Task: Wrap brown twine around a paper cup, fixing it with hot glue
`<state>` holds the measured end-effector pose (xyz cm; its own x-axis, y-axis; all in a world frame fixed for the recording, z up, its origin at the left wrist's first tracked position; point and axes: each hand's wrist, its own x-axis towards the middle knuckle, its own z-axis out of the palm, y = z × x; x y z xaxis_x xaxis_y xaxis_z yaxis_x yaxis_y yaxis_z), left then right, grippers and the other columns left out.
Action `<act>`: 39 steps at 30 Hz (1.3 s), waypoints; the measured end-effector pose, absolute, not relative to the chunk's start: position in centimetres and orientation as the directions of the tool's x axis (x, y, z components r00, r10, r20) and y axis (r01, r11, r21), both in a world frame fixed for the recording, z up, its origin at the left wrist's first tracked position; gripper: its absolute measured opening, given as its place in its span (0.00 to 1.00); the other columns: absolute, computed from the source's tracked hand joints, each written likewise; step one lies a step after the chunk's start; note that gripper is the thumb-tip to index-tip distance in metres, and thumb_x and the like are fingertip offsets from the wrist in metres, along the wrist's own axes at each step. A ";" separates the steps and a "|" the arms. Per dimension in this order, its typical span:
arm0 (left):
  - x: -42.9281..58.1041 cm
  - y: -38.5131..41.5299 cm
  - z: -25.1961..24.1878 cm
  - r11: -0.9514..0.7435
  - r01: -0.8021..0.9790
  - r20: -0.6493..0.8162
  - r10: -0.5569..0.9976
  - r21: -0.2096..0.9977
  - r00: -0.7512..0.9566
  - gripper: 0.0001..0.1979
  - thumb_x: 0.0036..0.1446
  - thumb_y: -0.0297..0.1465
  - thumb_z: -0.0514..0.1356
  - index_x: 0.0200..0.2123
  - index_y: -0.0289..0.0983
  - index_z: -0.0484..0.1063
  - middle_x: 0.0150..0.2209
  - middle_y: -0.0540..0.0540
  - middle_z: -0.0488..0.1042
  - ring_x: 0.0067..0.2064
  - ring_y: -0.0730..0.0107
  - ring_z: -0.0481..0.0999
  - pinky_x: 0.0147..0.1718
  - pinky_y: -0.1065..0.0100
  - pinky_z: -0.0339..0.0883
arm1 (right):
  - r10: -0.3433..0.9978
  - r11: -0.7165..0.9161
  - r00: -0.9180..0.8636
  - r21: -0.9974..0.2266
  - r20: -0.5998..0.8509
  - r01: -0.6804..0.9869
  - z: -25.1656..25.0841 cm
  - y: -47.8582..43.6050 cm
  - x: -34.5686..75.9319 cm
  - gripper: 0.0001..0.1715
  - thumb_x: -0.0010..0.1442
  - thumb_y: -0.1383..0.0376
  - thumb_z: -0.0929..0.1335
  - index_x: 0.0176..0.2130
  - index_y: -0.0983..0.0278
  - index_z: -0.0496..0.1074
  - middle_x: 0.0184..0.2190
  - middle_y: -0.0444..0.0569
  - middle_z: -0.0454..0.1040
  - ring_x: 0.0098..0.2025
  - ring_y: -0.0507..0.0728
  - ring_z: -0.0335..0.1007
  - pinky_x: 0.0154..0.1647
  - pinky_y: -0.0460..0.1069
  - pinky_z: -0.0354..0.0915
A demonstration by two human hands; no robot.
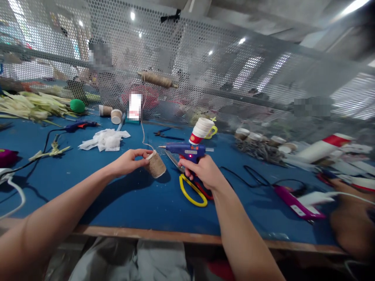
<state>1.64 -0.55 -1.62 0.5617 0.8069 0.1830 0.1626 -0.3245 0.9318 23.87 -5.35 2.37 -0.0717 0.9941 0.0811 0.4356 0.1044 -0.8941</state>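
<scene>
My left hand (134, 160) grips the rim of a paper cup (156, 166) wrapped in brown twine, tilted above the blue table. From its rim a strand of twine (143, 130) runs up to a twine roll (158, 79) mounted on the mesh screen. In my right hand (200, 169) is a blue glue gun (187, 150) with a red light on its side. Its nozzle points left, just above and apart from the cup. Scissors with yellow handles (191, 195) lie under the right hand, partly hidden by it.
Stacked paper cups (202, 130), pliers (168, 134) and white tissue (105, 139) lie behind my hands. Another glue gun (79, 126) rests at left. A purple power strip (297, 203) with cables sits at right, near another person's arm (351, 218). The perforated screen (190, 50) closes off the back.
</scene>
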 end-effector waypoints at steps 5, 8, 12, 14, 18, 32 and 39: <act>1.6 -0.3 -1.8 -0.299 0.159 0.166 0.816 0.941 0.554 0.09 0.48 0.34 0.55 0.23 0.34 0.64 0.50 0.40 0.66 0.52 0.59 0.63 0.49 0.61 0.56 | 0.998 0.059 -0.043 -0.815 0.041 0.576 2.9 -6.1 23.4 0.13 0.48 0.59 0.65 0.22 0.66 0.66 0.11 0.41 0.62 0.13 0.47 0.57 0.14 0.43 0.58; 1.7 -0.3 -1.9 -0.300 0.163 0.168 0.822 0.940 0.544 0.09 0.48 0.35 0.55 0.24 0.34 0.64 0.50 0.41 0.66 0.52 0.60 0.64 0.48 0.62 0.57 | 0.995 0.102 -0.064 -0.780 0.080 0.618 2.7 -6.2 23.2 0.13 0.48 0.59 0.65 0.21 0.66 0.67 0.11 0.42 0.63 0.13 0.48 0.57 0.14 0.43 0.58; 1.7 -0.4 -1.9 -0.314 0.182 0.178 0.832 0.932 0.526 0.08 0.47 0.34 0.56 0.24 0.35 0.65 0.50 0.41 0.67 0.52 0.60 0.64 0.48 0.62 0.57 | 0.987 0.154 -0.079 -0.719 0.137 0.678 2.3 -6.2 23.1 0.13 0.48 0.59 0.65 0.20 0.66 0.67 0.11 0.42 0.64 0.12 0.49 0.59 0.16 0.45 0.59; 1.7 -0.3 -1.9 -0.325 0.186 0.182 0.827 0.927 0.533 0.07 0.47 0.34 0.56 0.24 0.35 0.65 0.49 0.42 0.67 0.52 0.61 0.64 0.49 0.63 0.56 | 0.985 0.165 -0.085 -0.687 0.149 0.708 2.3 -6.3 22.9 0.14 0.49 0.59 0.64 0.18 0.65 0.65 0.10 0.42 0.64 0.13 0.50 0.60 0.17 0.46 0.60; 1.8 -0.3 -1.9 -0.329 0.190 0.184 0.826 0.925 0.533 0.07 0.48 0.33 0.55 0.24 0.35 0.64 0.50 0.42 0.67 0.53 0.61 0.63 0.50 0.62 0.55 | 0.980 0.191 -0.099 -0.651 0.175 0.735 2.6 -6.6 22.5 0.15 0.49 0.61 0.64 0.15 0.63 0.63 0.10 0.43 0.65 0.14 0.51 0.61 0.19 0.47 0.61; 1.9 -0.6 -1.6 -0.323 0.187 0.181 0.827 0.928 0.532 0.07 0.48 0.33 0.55 0.24 0.35 0.63 0.51 0.40 0.65 0.54 0.60 0.62 0.51 0.61 0.53 | 0.961 0.252 -0.119 -0.613 0.250 0.749 2.9 -7.1 22.0 0.13 0.48 0.63 0.64 0.16 0.62 0.60 0.10 0.41 0.62 0.15 0.51 0.61 0.19 0.47 0.60; 1.9 -0.7 -1.5 -0.331 0.184 0.189 0.825 0.925 0.532 0.06 0.48 0.31 0.54 0.23 0.35 0.62 0.51 0.39 0.66 0.54 0.60 0.62 0.52 0.60 0.52 | 0.966 0.247 -0.139 -0.617 0.218 0.747 2.9 -7.3 21.9 0.11 0.49 0.63 0.64 0.18 0.63 0.61 0.11 0.41 0.62 0.15 0.50 0.60 0.20 0.47 0.59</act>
<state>1.91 -0.66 -1.48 0.5324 0.8250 0.1895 0.1842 -0.3314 0.9253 21.92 -7.25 2.87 -0.1391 0.9659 0.2182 0.7473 0.2470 -0.6169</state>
